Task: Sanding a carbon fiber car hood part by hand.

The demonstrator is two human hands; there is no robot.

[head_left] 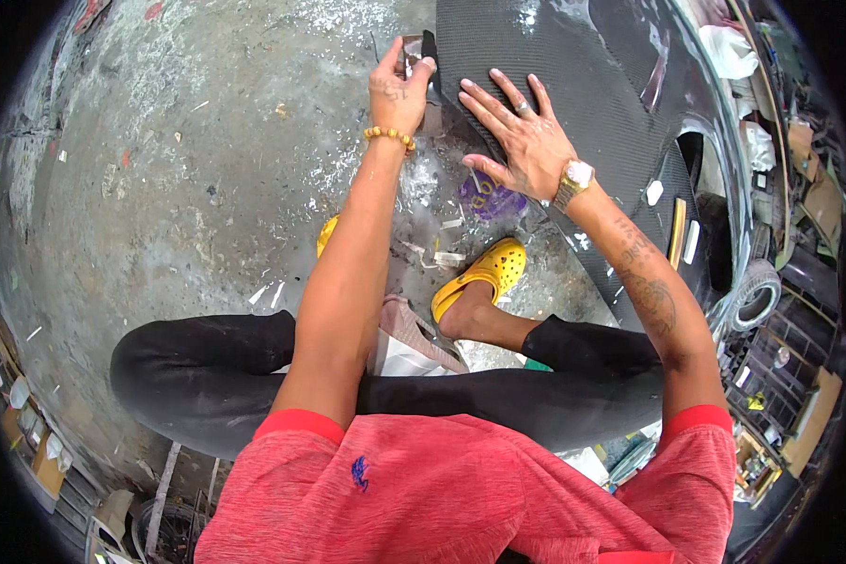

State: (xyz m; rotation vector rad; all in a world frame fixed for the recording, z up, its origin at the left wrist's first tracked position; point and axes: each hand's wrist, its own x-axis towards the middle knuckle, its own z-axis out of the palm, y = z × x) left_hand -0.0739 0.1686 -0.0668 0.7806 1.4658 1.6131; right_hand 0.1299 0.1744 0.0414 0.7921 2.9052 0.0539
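A large black panel (597, 99) with a fine woven, carbon-fibre-like pattern slopes down the right of the view. On its left part lies my right hand (526, 136), flat with the fingers spread. My left hand (398, 94) is closed around a small dark block-like piece (414, 49) beside the panel's upper left edge. Fingers and thumb cover much of that piece, so its exact kind is unclear. Whether it touches the edge I cannot make out.
Wet concrete floor (207, 169) spreads left, with pale scraps and splashes. A purple printed piece (493, 199) lies below my right hand. My yellow clog (498, 268) stands near the panel. Past the panel are a tyre-like ring (757, 293), cardboard (811, 423) and clutter.
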